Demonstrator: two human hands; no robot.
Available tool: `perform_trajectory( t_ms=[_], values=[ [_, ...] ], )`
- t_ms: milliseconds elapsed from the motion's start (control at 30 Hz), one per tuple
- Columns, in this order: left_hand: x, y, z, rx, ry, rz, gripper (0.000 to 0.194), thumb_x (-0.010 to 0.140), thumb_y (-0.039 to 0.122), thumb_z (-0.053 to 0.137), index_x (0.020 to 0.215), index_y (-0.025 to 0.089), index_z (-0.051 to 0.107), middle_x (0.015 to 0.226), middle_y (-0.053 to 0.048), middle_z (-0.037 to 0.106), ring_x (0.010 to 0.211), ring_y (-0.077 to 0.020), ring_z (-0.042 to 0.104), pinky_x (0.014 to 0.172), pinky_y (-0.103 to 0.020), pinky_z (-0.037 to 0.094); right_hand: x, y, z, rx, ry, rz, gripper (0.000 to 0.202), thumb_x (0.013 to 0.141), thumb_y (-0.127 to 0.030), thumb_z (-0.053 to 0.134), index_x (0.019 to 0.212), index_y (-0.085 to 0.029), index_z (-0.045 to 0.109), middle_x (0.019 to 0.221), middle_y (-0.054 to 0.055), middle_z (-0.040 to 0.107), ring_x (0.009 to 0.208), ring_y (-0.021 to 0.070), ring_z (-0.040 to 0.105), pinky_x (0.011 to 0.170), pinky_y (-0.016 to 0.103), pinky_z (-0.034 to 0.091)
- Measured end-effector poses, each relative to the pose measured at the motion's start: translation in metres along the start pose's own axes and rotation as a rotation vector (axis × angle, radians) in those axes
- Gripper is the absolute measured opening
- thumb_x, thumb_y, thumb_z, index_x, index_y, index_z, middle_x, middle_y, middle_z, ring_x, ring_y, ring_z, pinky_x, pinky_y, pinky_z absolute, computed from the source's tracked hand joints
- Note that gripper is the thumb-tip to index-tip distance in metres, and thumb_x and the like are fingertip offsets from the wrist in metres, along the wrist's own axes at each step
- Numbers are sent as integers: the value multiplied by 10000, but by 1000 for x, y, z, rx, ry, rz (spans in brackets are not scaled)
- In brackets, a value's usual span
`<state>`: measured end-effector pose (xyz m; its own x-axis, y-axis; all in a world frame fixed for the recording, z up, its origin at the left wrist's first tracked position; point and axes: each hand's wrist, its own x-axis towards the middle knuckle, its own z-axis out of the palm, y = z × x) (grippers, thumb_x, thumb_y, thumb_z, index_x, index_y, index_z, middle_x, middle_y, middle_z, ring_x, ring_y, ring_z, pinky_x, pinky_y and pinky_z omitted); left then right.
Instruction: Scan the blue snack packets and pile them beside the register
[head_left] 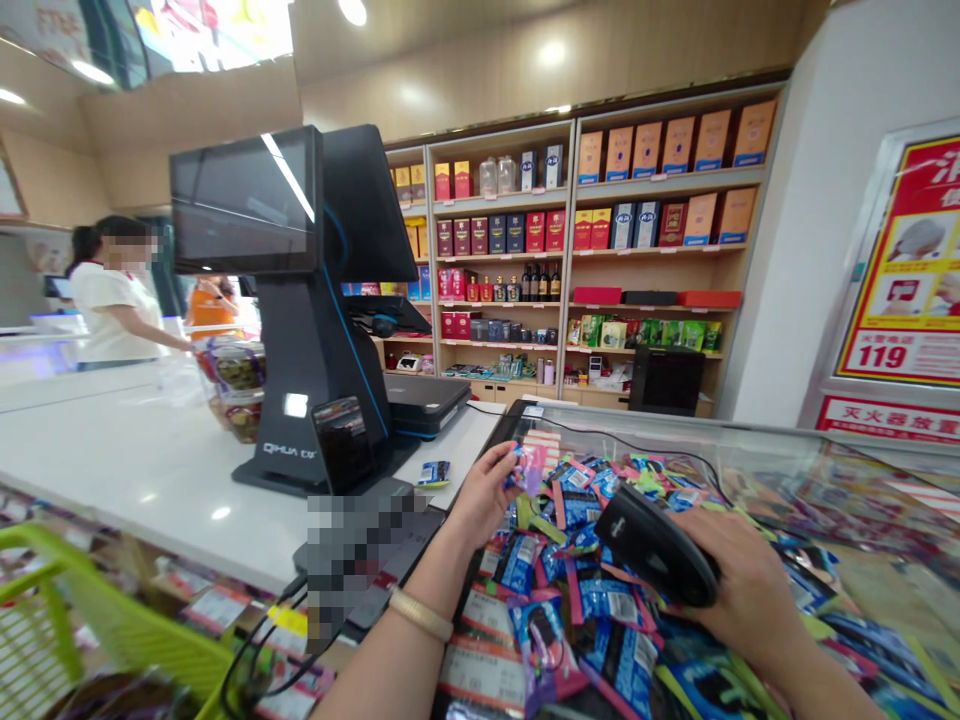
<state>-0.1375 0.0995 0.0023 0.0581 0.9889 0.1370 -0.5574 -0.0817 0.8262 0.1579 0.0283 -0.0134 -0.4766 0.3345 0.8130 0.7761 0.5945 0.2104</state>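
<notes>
Between the fingers of my left hand is a small pink and purple snack packet, raised a little over the glass counter. My right hand wraps around a black handheld barcode scanner, whose head points left toward the packet. Beneath both hands lies a heap of small blue, pink and green snack packets. A single blue packet lies apart on the white counter, left of my left hand. White price labels show near my left forearm.
A black point-of-sale terminal stands on the white counter, with clear jars behind it. A green basket is at lower left. Cables hang below the counter edge. A person stands at far left; stocked shelves line the back wall.
</notes>
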Motion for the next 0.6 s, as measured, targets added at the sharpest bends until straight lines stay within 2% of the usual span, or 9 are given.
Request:
perform_trajectory(
  t_ms=[133,300,433,600],
  values=[
    [4,4,2,-307,99,-133,321,855,101,596,1163,189,574,917,-45,688,721,-90,678,647,-182,565,4,-5,-2,2,8,13,357,780,-380,585,1095,-213,605,890,69,710,771,231,668,675,335,464],
    [9,7,1,-490,206,-302,157,909,109,511,1016,72,620,846,-90,684,736,-119,693,633,-178,589,5,-7,-1,28,28,21,345,782,-368,581,1088,-211,599,884,65,714,766,225,670,667,328,461],
    [6,9,3,-519,146,-303,199,926,206,525,950,51,647,864,-116,692,818,-150,702,669,-190,605,3,-5,-1,30,10,14,340,779,-356,581,1087,-215,600,897,63,717,782,225,674,676,329,461],
    [1,12,6,-513,55,-301,288,959,276,482,924,52,659,900,-132,694,828,-139,702,662,-156,595,8,-11,-3,31,55,22,286,807,-306,547,1072,-206,586,855,51,710,746,210,666,666,328,446]
  ],
)
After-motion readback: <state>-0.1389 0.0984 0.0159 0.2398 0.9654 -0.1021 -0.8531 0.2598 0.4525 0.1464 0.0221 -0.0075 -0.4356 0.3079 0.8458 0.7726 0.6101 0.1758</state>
